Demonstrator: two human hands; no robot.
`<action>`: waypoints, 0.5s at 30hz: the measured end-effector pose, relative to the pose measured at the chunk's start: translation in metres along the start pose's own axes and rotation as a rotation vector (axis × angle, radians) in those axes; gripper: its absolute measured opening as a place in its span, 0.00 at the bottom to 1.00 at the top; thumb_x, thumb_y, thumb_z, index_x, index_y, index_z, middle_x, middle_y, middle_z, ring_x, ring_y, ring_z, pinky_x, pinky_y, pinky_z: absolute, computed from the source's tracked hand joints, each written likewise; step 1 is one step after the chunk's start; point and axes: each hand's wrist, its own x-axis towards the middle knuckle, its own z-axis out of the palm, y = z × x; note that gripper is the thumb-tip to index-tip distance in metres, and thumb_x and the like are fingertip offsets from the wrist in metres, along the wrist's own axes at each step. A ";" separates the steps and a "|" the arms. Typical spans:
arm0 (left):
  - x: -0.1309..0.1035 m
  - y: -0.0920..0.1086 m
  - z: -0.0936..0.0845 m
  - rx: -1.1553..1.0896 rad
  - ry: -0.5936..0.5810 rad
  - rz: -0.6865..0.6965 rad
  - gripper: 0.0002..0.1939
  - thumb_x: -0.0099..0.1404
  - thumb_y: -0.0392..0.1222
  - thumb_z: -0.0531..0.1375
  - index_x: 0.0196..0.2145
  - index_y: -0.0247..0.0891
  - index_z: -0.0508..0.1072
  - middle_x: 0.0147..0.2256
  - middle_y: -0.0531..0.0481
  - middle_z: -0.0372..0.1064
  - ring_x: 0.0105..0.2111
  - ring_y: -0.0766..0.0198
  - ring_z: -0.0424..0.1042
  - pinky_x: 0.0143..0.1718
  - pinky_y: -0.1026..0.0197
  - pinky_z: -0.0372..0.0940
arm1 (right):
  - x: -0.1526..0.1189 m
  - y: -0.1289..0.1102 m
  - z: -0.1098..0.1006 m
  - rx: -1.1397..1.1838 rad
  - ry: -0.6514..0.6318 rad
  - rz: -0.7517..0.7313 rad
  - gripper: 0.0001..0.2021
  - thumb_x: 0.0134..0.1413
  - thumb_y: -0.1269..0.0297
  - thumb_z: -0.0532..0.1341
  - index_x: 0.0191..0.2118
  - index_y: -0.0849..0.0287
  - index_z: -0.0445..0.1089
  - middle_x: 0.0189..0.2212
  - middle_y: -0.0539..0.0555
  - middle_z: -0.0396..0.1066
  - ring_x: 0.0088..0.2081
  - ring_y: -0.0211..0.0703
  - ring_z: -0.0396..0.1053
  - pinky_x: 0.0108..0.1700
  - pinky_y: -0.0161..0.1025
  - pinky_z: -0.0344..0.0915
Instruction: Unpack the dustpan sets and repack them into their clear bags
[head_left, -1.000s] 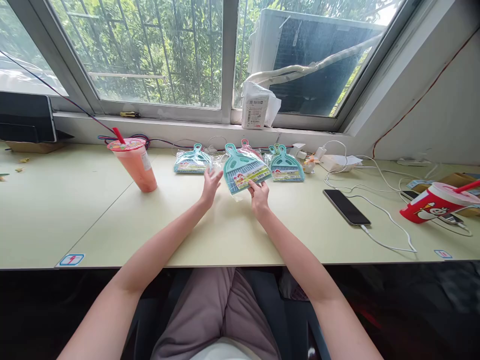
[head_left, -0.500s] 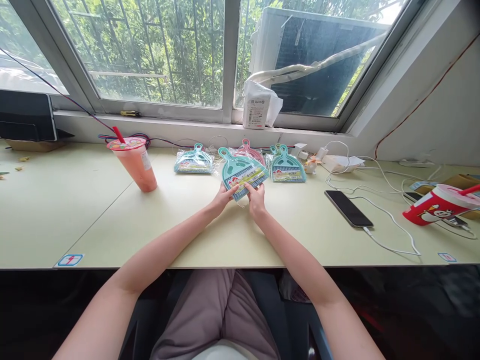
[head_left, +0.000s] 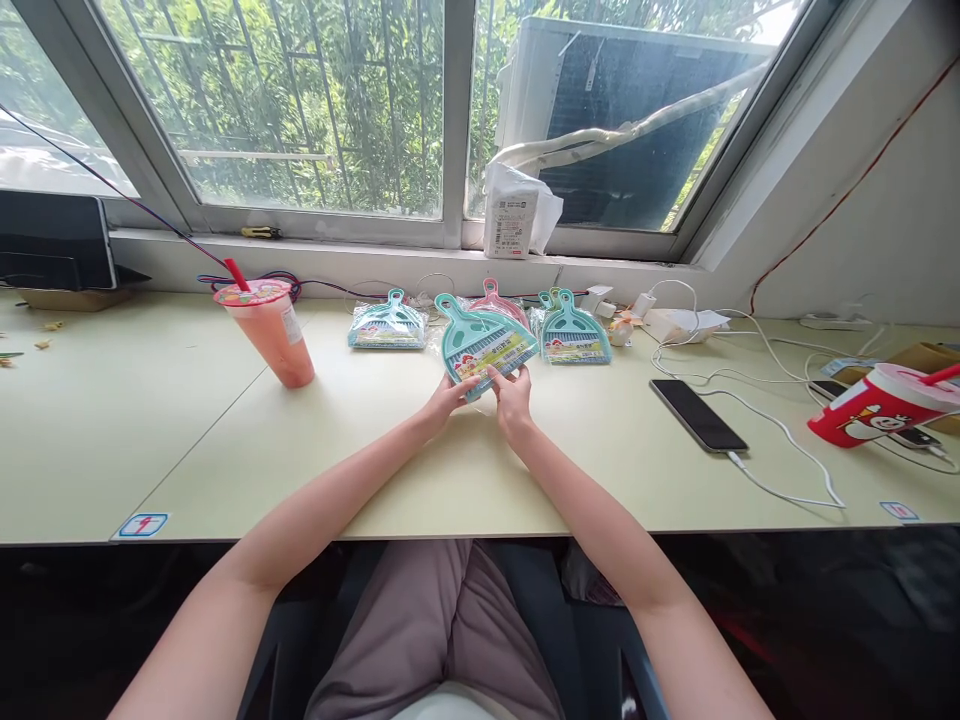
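Note:
Tilted between both my hands is a teal dustpan and brush set (head_left: 480,338) with a printed label and blue bristles along its lower edge. My left hand (head_left: 448,396) grips its lower left corner, thumb over the label. On the lower right part, my right hand (head_left: 513,398) has its thumb on the front, with the other fingers partly hidden. Behind it lies a pink dustpan set (head_left: 491,290) in clear wrap, partly covered. Another teal dustpan set (head_left: 388,322) rests to the left, and a further teal dustpan set (head_left: 572,330) to the right overlaps a greenish one.
A pink drink cup (head_left: 271,335) with a red straw stands left. At right are a phone (head_left: 697,416) on a white charging cable and a red cup (head_left: 877,408). A white box (head_left: 511,222) sits on the windowsill. The table's front edge (head_left: 480,536) runs below my forearms.
The held dustpan set has turned very slightly in my hands, its lower edge tipping a little. Both hands keep nearly the same place and hold.

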 end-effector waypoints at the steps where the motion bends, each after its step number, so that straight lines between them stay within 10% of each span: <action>1: -0.001 -0.002 0.001 0.013 -0.079 -0.056 0.35 0.56 0.52 0.68 0.58 0.44 0.63 0.59 0.41 0.64 0.56 0.46 0.67 0.53 0.44 0.65 | 0.001 -0.001 -0.001 -0.005 0.021 0.012 0.25 0.41 0.70 0.68 0.47 0.55 0.61 0.40 0.52 0.76 0.40 0.42 0.76 0.46 0.44 0.75; 5: 0.002 -0.005 0.005 -0.014 -0.241 -0.166 0.38 0.56 0.57 0.67 0.61 0.49 0.61 0.61 0.43 0.63 0.56 0.47 0.68 0.49 0.47 0.68 | 0.005 -0.007 -0.005 0.006 0.074 0.083 0.25 0.44 0.71 0.66 0.48 0.52 0.60 0.40 0.50 0.76 0.39 0.42 0.77 0.43 0.46 0.76; 15: 0.006 0.011 -0.008 0.002 0.206 0.083 0.27 0.54 0.47 0.67 0.49 0.39 0.65 0.46 0.45 0.72 0.46 0.54 0.73 0.44 0.51 0.70 | 0.006 0.010 -0.003 0.008 -0.053 0.049 0.25 0.41 0.73 0.68 0.47 0.55 0.63 0.38 0.50 0.75 0.42 0.41 0.76 0.52 0.43 0.72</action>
